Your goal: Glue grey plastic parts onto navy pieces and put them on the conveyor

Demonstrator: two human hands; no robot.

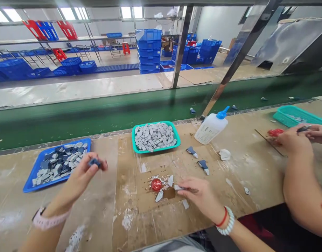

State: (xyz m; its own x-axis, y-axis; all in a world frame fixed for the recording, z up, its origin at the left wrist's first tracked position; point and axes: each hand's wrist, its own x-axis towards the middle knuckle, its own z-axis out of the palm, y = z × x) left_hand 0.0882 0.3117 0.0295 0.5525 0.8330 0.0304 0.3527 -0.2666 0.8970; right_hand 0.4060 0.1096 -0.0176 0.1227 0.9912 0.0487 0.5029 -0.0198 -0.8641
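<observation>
My left hand (81, 176) is raised over the bench, its fingertips pinched on a small dark blue part (94, 162), just right of the blue tray (29, 178) of blue and grey parts. My right hand (200, 194) rests on a cardboard sheet (150, 204), fingers closed on a small grey piece (179, 188). Close to its left lie a red cap (156, 184) and loose grey pieces (159, 196). A teal tray (155, 150) full of grey pieces stands behind.
A white glue bottle (211, 126) with a blue nozzle lies tilted at the right rear. Two assembled parts (197, 158) lie near it. A co-worker's hands (294, 140) work at the right beside another teal tray (297, 117). A green conveyor belt (98, 112) runs behind the bench.
</observation>
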